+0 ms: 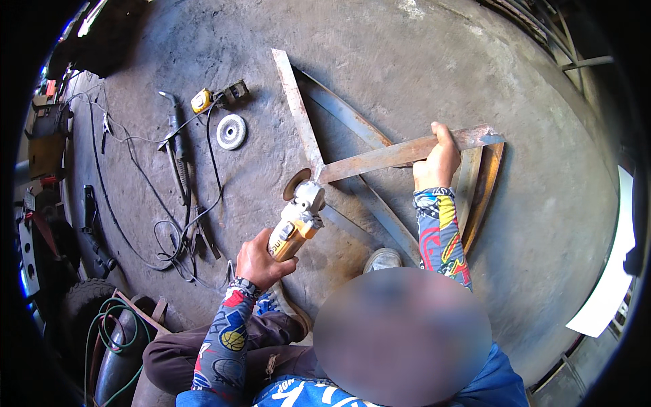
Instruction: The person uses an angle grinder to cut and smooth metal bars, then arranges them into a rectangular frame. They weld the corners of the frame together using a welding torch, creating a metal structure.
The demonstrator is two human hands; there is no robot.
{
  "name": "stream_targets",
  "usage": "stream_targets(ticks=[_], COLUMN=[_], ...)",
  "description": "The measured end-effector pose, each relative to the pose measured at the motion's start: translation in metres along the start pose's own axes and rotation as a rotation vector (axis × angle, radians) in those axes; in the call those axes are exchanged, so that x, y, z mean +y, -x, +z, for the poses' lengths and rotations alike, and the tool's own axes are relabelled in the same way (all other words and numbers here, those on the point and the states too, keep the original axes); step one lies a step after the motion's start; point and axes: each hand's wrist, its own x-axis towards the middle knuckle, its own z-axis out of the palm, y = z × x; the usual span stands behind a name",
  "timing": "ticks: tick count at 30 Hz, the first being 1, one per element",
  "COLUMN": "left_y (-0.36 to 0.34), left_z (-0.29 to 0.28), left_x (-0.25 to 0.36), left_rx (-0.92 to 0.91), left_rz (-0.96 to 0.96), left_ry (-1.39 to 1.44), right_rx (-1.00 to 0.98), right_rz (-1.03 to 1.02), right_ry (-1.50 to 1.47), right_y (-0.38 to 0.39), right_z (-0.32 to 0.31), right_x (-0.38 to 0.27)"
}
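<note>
My left hand [260, 262] is wrapped round the body of a yellow and grey angle grinder [298, 220]. The grinder's thin brown disc [295, 183] is beside the corner where two flat bars of a rusty steel frame [373, 159] meet; whether it touches the metal I cannot tell. Farther right, my right hand [437, 164] grips the frame's upper bar, with fingers over its far edge. The frame lies on the concrete floor, its bars forming triangles. Part of it is hidden behind my right forearm.
Left of the frame lie a white-grey grinding disc [231, 131], a yellow tape measure [201, 101], a black welding torch [178, 139] and tangled cables [173, 245]. A dark gas cylinder [116, 353] with a green hose is at lower left. My shoe [382, 260] is close to the frame.
</note>
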Motion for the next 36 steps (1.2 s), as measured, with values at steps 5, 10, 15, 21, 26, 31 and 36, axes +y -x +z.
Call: stream_targets(ticks=[5,10,15,21,26,31,36], left_y=[-0.007,-0.008,-0.010,-0.015,-0.023,-0.027,-0.032], left_z=[0.004,0.010,0.007,0.003,0.004,0.004,0.004], left_x=[0.003,0.005,0.000,-0.002,0.000,0.000,-0.004], left_rx=[0.042,0.085,0.075,0.085,0.079,0.105,0.125], left_rz=[0.031,-0.017,-0.068,-0.055,-0.065,-0.041,0.042], left_ry=[0.021,0.032,-0.028,-0.029,-0.044,-0.001,0.021], right_rx=[-0.071,-0.316,-0.383,-0.480,-0.455,-0.434,-0.410], right_rz=[0.041,-0.189,-0.169,-0.246,-0.268,-0.276,-0.242], right_ry=[-0.106,0.077,-0.141,-0.150,-0.159,-0.113,-0.135], right_y=[-0.001,0.009,0.027,0.039,0.046,0.043,0.040], right_z=[-0.005,0.000,-0.004,-0.002,-0.001,-0.002,-0.005], right_x=[0.011,0.030,0.029,0.027,0.028,0.027,0.029])
